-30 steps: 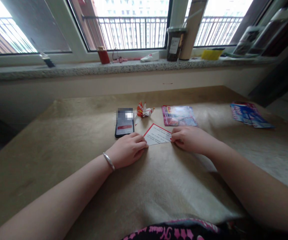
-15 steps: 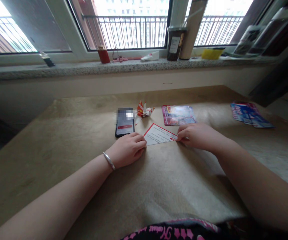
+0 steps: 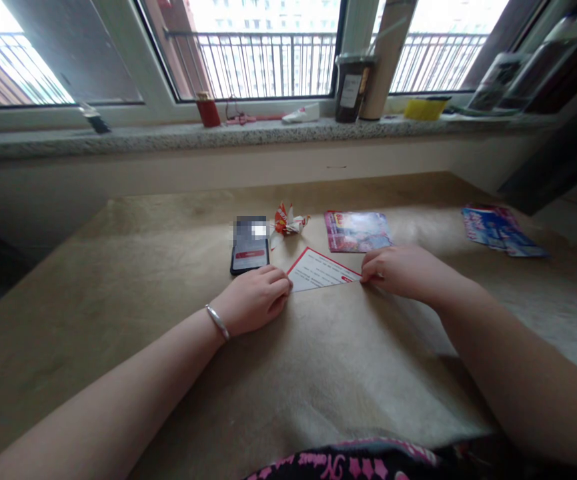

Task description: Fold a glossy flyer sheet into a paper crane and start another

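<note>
A white paper sheet with a red border (image 3: 318, 272) lies folded on the tan table (image 3: 118, 300). My left hand (image 3: 253, 300), a silver bangle on its wrist, rests curled on the sheet's left corner, fingers pressed together. My right hand (image 3: 403, 272) presses its closed fingertips on the sheet's right tip. A dark phone (image 3: 249, 245) with a lit screen lies just beyond my left hand. A small red and white folded paper figure (image 3: 288, 220) sits behind the sheet.
A colourful printed sheet (image 3: 358, 231) lies behind my right hand, and more printed sheets (image 3: 498, 230) lie at the far right. The stone windowsill (image 3: 168, 137) holds a red cup (image 3: 209, 111), a dark jar (image 3: 351, 88), a yellow box (image 3: 425, 107) and bottles (image 3: 513, 77).
My right hand has slid to the right along the sheet's lower fold edge, uncovering more of the paper. My left hand has stayed on the left corner.
</note>
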A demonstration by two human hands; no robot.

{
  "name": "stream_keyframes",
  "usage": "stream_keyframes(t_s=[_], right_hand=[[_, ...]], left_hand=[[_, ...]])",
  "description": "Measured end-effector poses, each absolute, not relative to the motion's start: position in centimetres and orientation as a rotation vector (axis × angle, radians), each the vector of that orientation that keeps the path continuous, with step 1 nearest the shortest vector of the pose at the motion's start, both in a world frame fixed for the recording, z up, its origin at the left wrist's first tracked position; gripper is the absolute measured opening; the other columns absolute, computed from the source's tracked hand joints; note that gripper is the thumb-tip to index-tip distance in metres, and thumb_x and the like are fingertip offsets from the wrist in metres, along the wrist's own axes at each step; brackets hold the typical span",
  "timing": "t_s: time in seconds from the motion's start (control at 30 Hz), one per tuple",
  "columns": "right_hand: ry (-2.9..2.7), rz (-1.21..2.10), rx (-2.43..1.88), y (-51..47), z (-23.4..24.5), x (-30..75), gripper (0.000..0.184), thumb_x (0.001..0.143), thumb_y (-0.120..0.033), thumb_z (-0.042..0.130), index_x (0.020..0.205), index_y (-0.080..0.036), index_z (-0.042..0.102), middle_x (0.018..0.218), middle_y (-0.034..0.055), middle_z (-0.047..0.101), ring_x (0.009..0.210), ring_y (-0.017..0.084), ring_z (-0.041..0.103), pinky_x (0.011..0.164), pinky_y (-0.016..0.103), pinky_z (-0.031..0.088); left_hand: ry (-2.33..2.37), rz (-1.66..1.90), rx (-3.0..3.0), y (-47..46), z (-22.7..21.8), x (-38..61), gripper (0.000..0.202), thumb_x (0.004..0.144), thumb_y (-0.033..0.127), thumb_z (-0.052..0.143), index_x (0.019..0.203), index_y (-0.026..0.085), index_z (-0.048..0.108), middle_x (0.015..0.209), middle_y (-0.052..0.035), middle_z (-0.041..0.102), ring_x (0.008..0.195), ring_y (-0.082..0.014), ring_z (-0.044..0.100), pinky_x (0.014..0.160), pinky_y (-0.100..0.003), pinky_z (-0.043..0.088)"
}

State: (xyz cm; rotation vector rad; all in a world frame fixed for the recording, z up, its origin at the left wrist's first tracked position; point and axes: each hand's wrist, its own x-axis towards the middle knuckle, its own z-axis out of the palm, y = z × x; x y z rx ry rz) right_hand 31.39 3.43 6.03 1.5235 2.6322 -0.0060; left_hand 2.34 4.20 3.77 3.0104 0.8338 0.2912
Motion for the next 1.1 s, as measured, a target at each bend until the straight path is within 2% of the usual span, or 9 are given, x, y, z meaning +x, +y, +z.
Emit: stream_keyframes(t_s=[0.23, 0.5, 0.67, 0.77, 0.83, 1.0, 1.1], right_hand=[[2.600, -0.008, 1.545, 3.3, 6.2, 31.4, 0.021, 0.075, -0.017, 0.053, 0.077, -0.027, 0.071, 0.089, -0.0015, 0.070, 0.077, 0.015, 0.063, 0.057, 0.024, 0.038], [2.565, 0.085, 1.567, 2.9, 6.5, 30.9, 0.019, 0.072, -0.015, 0.050, 0.070, -0.024, 0.067, 0.087, 0.0005, 0.067, 0.074, 0.015, 0.061, 0.052, 0.024, 0.034], [2.483, 0.218, 1.661, 3.2, 6.0, 30.4, 0.019, 0.075, -0.017, 0.046, 0.071, -0.020, 0.064, 0.086, 0.0048, 0.066, 0.073, 0.018, 0.061, 0.051, 0.025, 0.033], [2.517, 0.230, 1.742, 3.5, 5.4, 29.8, 0.023, 0.082, -0.022, 0.042, 0.078, -0.020, 0.064, 0.089, 0.0062, 0.065, 0.074, 0.018, 0.060, 0.055, 0.027, 0.036], [2.602, 0.198, 1.753, 3.5, 4.9, 29.2, 0.024, 0.085, -0.029, 0.041, 0.083, -0.020, 0.064, 0.092, 0.0061, 0.065, 0.082, 0.020, 0.060, 0.062, 0.028, 0.040], [2.787, 0.123, 1.687, 3.2, 4.2, 27.7, 0.026, 0.085, -0.034, 0.045, 0.097, -0.018, 0.062, 0.103, 0.0081, 0.062, 0.097, 0.022, 0.054, 0.079, 0.031, 0.043], [2.830, 0.064, 1.689, 3.0, 4.0, 27.3, 0.030, 0.085, -0.036, 0.047, 0.104, -0.018, 0.061, 0.108, 0.0090, 0.061, 0.102, 0.023, 0.052, 0.085, 0.033, 0.043]], left_hand=[[0.884, 0.296, 3.028, 4.1, 3.9, 2.4, 0.015, 0.085, 0.016, 0.042, 0.083, 0.014, 0.056, 0.088, -0.0073, 0.058, 0.082, -0.0170, 0.053, 0.071, -0.028, 0.048], [0.944, 0.343, 2.951, 4.2, 3.5, 2.2, 0.011, 0.081, 0.016, 0.046, 0.079, 0.015, 0.057, 0.088, -0.0063, 0.058, 0.086, -0.0171, 0.054, 0.077, -0.030, 0.049], [0.947, 0.386, 2.933, 4.3, 3.3, 2.1, 0.012, 0.084, 0.017, 0.044, 0.085, 0.015, 0.056, 0.104, -0.0080, 0.056, 0.091, -0.0174, 0.054, 0.081, -0.031, 0.049], [0.983, 0.403, 2.917, 4.2, 3.3, 2.1, 0.011, 0.083, 0.018, 0.045, 0.086, 0.014, 0.055, 0.107, -0.0093, 0.056, 0.097, -0.0193, 0.053, 0.087, -0.034, 0.047], [1.003, 0.421, 2.913, 4.2, 3.3, 2.2, 0.011, 0.083, 0.018, 0.046, 0.089, 0.014, 0.055, 0.107, -0.0097, 0.058, 0.100, -0.0203, 0.052, 0.090, -0.036, 0.046], [0.970, 0.462, 2.960, 4.3, 2.9, 2.2, 0.023, 0.086, 0.018, 0.043, 0.106, 0.015, 0.053, 0.108, -0.0082, 0.061, 0.099, -0.0200, 0.053, 0.089, -0.038, 0.046], [1.006, 0.490, 2.953, 4.2, 2.7, 2.1, 0.027, 0.085, 0.017, 0.044, 0.111, 0.015, 0.052, 0.117, -0.0092, 0.058, 0.105, -0.0205, 0.052, 0.093, -0.040, 0.044]])
